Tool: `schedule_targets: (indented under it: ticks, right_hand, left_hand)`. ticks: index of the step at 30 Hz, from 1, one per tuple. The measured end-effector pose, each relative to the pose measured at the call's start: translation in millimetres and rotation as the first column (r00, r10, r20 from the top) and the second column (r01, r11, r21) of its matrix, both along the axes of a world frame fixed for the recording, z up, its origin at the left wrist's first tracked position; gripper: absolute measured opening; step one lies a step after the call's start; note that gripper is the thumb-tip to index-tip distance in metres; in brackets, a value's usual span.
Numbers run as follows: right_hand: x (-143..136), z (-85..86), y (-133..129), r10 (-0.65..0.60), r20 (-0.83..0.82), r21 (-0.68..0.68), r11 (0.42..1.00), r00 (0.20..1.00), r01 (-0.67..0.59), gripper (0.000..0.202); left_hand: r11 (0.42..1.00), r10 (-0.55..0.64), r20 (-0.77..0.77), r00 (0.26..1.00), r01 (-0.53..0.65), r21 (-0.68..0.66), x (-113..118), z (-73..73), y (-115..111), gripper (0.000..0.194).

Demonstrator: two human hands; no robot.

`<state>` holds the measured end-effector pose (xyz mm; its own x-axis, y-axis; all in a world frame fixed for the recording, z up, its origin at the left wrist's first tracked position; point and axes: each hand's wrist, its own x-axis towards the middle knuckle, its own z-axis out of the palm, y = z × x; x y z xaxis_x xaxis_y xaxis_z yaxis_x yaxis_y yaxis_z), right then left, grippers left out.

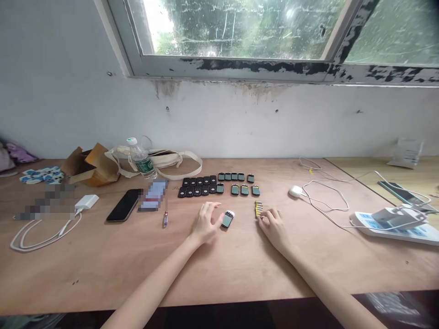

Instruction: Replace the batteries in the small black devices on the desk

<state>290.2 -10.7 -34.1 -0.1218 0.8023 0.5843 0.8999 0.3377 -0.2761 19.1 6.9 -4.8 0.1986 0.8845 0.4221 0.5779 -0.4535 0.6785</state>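
Observation:
Tilted on the table in front of me is a small rounded device (227,219) with a grey-green face and a silver top end. My left hand (206,223) rests just left of it, fingers apart, the thumb close to its edge. A short column of small yellow-and-silver batteries (258,208) lies to the right of the device. At the near end of that column, my right hand (274,227) has its fingertips pinched on a battery, which is mostly hidden. Behind are similar grey-green devices (244,189) and two rows of black ones (198,191).
On the left are a screwdriver (165,219), phone (123,205), blue packet (153,195), water bottle (143,161), cream bag (168,160), open cardboard box (92,167) and white charger (87,201). A power strip (387,228) and looping white cable (329,211) occupy the right.

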Motion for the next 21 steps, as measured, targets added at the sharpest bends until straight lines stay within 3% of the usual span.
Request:
schedule_targets:
  ticks: [4,9,14,17,21]
  right_hand:
    - [6,2.0,-4,0.032,-0.029,-0.066,0.997,0.999,-0.034,0.014]
    - [0,9.3,-7,0.103,-0.048,-0.170,0.979,0.993,-0.110,0.014]
    - [-11,15.3,-11,0.208,-0.203,-0.246,0.935,0.957,-0.255,0.021]
    - [-25,15.7,-9,0.163,-0.453,-0.319,0.888,0.876,-0.330,0.025]
    - [-51,16.7,5,0.060,-0.723,-0.345,0.832,0.688,-0.434,0.035]
  left_hand:
    - [0.985,-0.173,-0.128,0.977,0.170,-0.032,7,0.1,-7,0.062]
    - [0.958,-0.286,-0.136,0.949,0.281,-0.058,7,2.7,-10,0.057]
    - [0.959,-0.281,-0.118,0.953,0.275,-0.062,7,6.2,-11,0.056]
    - [0.961,-0.266,-0.095,0.959,0.256,-0.108,5,8.3,-10,0.051]
    - [0.941,-0.306,-0.062,0.950,0.292,-0.169,-2,11.1,-5,0.045]
